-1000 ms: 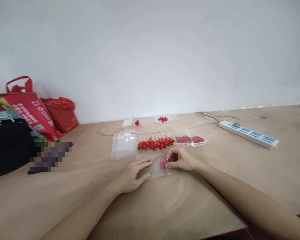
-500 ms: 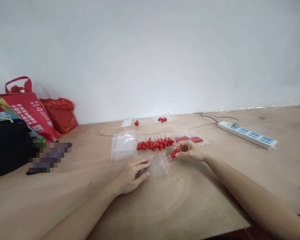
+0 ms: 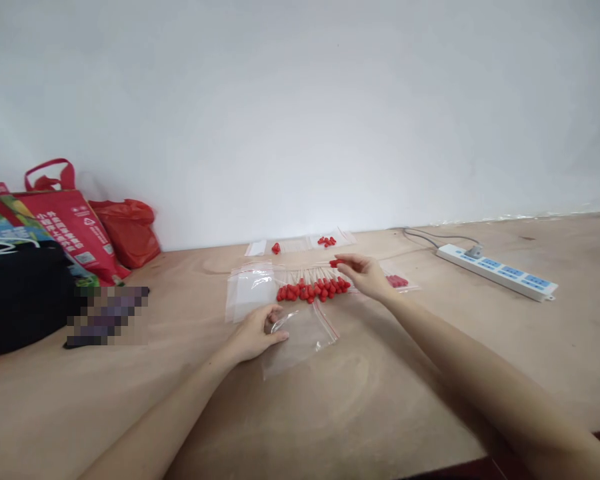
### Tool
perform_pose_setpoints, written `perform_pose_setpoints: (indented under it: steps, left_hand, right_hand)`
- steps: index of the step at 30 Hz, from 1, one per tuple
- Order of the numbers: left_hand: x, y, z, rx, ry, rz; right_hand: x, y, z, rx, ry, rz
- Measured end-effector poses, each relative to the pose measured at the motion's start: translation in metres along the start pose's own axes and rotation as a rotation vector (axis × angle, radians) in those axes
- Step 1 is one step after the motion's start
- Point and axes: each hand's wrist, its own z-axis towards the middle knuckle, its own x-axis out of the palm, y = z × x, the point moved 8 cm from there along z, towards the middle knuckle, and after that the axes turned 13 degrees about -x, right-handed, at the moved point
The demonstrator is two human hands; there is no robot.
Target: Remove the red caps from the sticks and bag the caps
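Observation:
My right hand [image 3: 366,275] is closed over the right end of the row, its fingertips pinching a red-headed stick [image 3: 337,263]; how many it holds is hidden. Below lies a clear zip bag [image 3: 303,343] with a red seal line, its mouth turned right and nothing red visible inside. At the bag's left edge rests my left hand [image 3: 255,332], thumb and fingers apart. Behind the bag, several red-headed sticks [image 3: 313,290] with pale stems lie side by side, heads towards me. More clear bags [image 3: 250,283] are stacked left of them.
Further back, bags hold red pieces [image 3: 327,241]. Another filled bag [image 3: 397,281] lies partly behind my right hand. A white power strip [image 3: 497,270] with a plug sits at right. Red bags [image 3: 125,230], a black bag [image 3: 25,300] and a blurred dark object [image 3: 107,317] stand left.
My right hand has moved up and left, away from the bag mouth, with red in its fingertips. My left hand has shifted left and its fingers have curled; more of the bag shows.

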Motion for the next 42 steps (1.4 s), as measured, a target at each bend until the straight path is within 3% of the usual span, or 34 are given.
perform_pose_setpoints:
  steps: [3, 7, 9, 12, 14, 21, 28, 33, 38, 42]
  left_hand:
    - [0.000, 0.007, -0.003, -0.045, 0.152, -0.063]
    - [-0.017, 0.015, -0.008, -0.101, 0.320, -0.321]
    - [-0.037, 0.031, -0.001, -0.200, 0.201, -0.470]
    - [-0.071, 0.065, 0.009, -0.360, -0.239, -0.655]
    - [-0.073, 0.080, 0.013, -0.426, -0.370, -0.678]
    - [-0.054, 0.094, 0.021, -0.460, -0.399, -0.559]
    - [-0.063, 0.062, 0.011, -0.278, -0.468, 0.235]
    - [-0.045, 0.047, 0.012, -0.104, -0.335, 0.386]
    - [-0.037, 0.056, 0.017, -0.162, -0.271, 0.394]
    - [-0.035, 0.057, 0.018, -0.177, -0.269, 0.388]
  right_hand:
    - [0.043, 0.016, 0.006, -0.227, 0.162, -0.252]
    - [0.087, 0.016, 0.004, -0.309, 0.386, -0.495]
    - [0.100, 0.014, 0.001, -0.317, 0.479, -0.593]
    - [0.111, 0.017, -0.004, -0.347, 0.574, -0.698]
    - [0.114, 0.019, -0.007, -0.349, 0.605, -0.753]
    - [0.118, 0.019, -0.004, -0.260, 0.550, -0.857]
    - [0.118, 0.017, 0.001, -0.180, 0.430, -0.776]
    - [0.115, 0.018, 0.000, -0.184, 0.377, -0.792]
    - [0.117, 0.016, -0.002, -0.147, 0.412, -0.795]
    - [0.096, 0.016, -0.003, -0.107, 0.337, -0.757]
